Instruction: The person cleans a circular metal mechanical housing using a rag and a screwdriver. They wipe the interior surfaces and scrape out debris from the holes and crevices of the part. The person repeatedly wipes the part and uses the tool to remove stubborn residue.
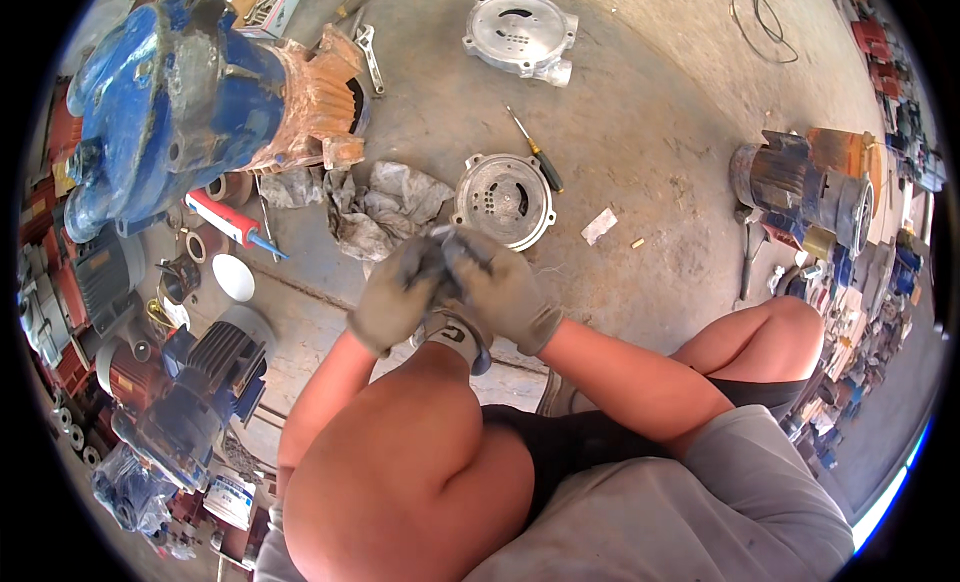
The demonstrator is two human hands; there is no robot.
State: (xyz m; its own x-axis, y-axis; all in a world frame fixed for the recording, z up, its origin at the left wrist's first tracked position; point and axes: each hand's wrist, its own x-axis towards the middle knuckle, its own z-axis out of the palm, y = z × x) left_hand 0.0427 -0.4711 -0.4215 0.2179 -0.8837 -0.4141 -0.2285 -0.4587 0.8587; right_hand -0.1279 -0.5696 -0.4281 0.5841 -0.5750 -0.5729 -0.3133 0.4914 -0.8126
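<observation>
My left hand (390,300) and my right hand (508,294), both in worn beige work gloves with dark grey fingers, meet in front of my raised knee. Their fingers are closed together around something small and greyish, mostly hidden, which I cannot make out. Just beyond them lies a round metal cover (512,210) with a dark curved slot and small holes. Beside it on the right rests a screwdriver (540,157) with a black and yellow handle. A crumpled, dirty rag (375,217) lies close to the left hand.
A large blue motor (190,97) with a rusty housing stands at left, near an adjustable wrench (371,60) and a red sealant tube (222,219). A second metal cover (518,32) lies farther off. Smaller motors (205,387) crowd the left; a rusty motor (795,187) sits right.
</observation>
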